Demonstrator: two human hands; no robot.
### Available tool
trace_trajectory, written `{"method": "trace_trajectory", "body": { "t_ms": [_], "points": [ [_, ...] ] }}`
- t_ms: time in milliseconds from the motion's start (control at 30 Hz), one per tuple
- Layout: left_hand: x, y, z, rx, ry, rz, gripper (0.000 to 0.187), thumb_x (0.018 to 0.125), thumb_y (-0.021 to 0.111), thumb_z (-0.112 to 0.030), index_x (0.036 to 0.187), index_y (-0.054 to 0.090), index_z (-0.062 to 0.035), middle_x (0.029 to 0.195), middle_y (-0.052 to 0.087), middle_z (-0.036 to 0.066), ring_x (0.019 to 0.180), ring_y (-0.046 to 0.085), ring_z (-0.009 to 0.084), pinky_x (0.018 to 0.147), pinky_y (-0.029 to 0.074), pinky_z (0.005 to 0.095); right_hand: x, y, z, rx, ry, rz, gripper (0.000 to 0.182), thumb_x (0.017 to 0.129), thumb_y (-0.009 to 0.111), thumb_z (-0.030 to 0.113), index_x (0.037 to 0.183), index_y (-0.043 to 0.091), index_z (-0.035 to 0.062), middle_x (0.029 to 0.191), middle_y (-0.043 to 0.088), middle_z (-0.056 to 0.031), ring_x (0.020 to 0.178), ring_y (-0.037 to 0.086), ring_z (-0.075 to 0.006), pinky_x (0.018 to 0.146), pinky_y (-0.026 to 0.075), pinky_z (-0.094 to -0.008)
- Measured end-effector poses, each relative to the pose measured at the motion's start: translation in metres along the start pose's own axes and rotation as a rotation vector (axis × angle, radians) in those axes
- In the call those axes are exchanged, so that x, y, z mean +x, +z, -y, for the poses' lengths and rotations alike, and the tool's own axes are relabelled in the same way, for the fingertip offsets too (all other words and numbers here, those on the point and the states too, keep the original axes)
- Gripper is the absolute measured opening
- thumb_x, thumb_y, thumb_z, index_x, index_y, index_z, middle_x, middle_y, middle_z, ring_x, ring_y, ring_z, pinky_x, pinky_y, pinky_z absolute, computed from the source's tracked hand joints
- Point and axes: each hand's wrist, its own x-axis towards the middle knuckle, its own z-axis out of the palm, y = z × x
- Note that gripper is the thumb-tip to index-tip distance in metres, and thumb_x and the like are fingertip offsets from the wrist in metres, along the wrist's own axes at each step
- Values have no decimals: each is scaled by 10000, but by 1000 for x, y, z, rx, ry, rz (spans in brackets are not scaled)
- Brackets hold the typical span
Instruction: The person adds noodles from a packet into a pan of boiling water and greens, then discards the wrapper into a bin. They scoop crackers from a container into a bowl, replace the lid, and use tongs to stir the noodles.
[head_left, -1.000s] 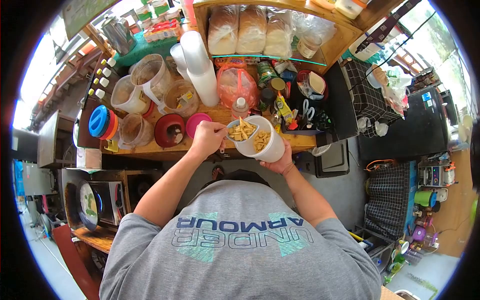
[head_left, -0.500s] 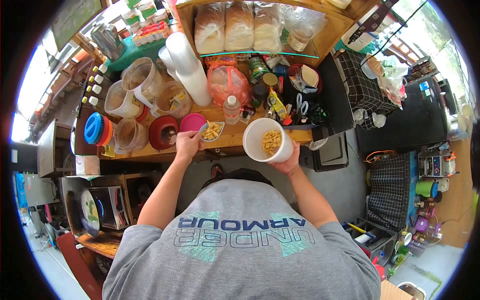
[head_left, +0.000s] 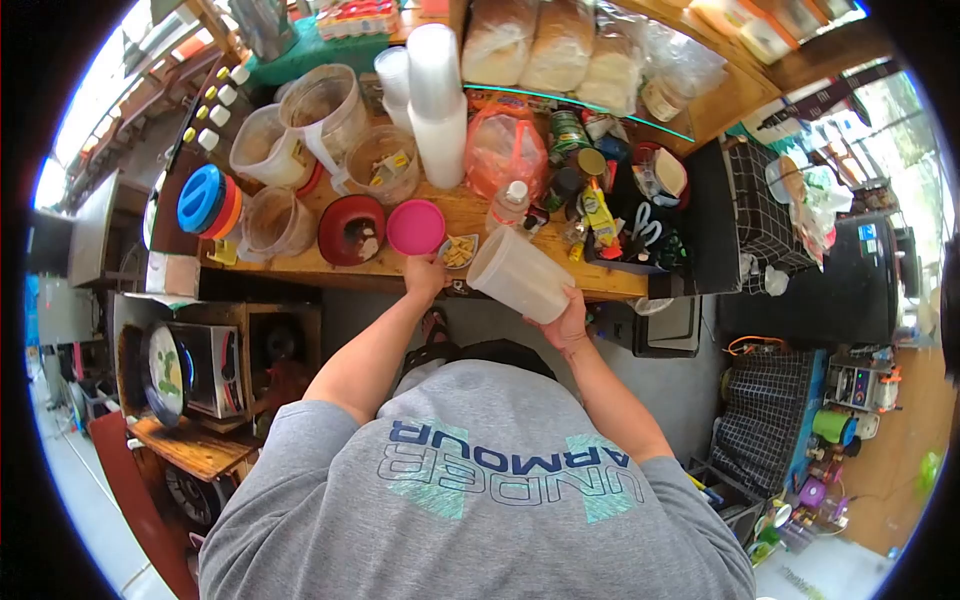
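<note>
My left hand (head_left: 426,279) is closed on a small bowl (head_left: 474,242) of yellowish cut pieces (head_left: 459,252), held at the counter's front edge. My right hand (head_left: 562,324) grips the lower part of a translucent white tub (head_left: 520,276). The tub is tilted with its mouth toward the small bowl, close beside it; what lies inside the tub is hidden. Just beyond my left hand is a pink round lid or dish (head_left: 417,228). Next to that stands a dark red bowl (head_left: 351,231).
Behind the tub stands a clear bottle (head_left: 508,205). Stacked plastic cups (head_left: 437,130), a red plastic bag (head_left: 503,155) and several tubs (head_left: 270,145) crowd the wooden counter (head_left: 300,264). Scissors (head_left: 648,224) sit at the right. Bagged bread (head_left: 560,45) lies on the shelf.
The tub has tipped toward the small bowl, so its contents no longer show. The bowl and tub are closer together. The camera view has shifted and turned.
</note>
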Motion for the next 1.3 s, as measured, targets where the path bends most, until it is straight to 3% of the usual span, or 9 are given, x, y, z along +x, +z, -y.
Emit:
{"method": "trace_trajectory", "body": {
  "t_ms": [133,367,433,533,667,1100,1300],
  "points": [
    [4,-2,16,-31,21,58,179,918,582,-22,800,695,50,608,632,85,535,659,149,470,524,302,6,11,-12,-18,-9,-56,634,844,494,555,1372,496,203,1301,608,-48,1145,584,-279,836,488,-484],
    [7,-12,24,-38,72,125,183,915,561,-23,815,690,59,613,634,76,564,663,154,502,521,307,13,16,-24,-83,-47,-80,617,864,499,556,1370,502,205,1303,609,-41,1154,584,-258,843,492,-485],
    [10,-15,24,33,82,207,191,958,556,-49,985,687,88,755,667,116,595,665,167,535,558,295,12,20,-23,-99,-55,-102,620,864,499,559,1371,502,203,1303,610,-41,1150,588,-257,838,495,-484],
    [4,-22,9,26,36,256,205,951,557,-38,1058,668,98,801,681,133,587,662,165,524,554,300,13,26,-24,-116,-71,-61,619,862,503,564,1363,507,201,1299,613,-37,1141,596,-256,819,505,-476],
    [9,-22,16,-63,17,275,258,935,569,-22,1157,620,99,824,688,138,578,660,159,513,552,306,14,32,-29,-149,-89,-187,621,866,502,557,1359,504,179,1281,622,-59,1098,622,-265,770,523,-459],
    [16,-25,16,-82,-6,325,249,917,565,-6,1134,621,101,791,676,141,585,663,176,521,548,325,15,43,-29,-110,-105,-231,551,877,535,502,1308,519,160,1211,637,-62,1046,639,-261,751,542,-472],
    [21,-24,20,-56,-2,338,252,913,571,-7,1135,622,101,781,681,151,589,671,176,520,544,323,17,43,-29,-144,-92,-267,600,857,503,552,1325,517,177,1238,636,-64,1064,631,-273,736,532,-471]
  ]
}}
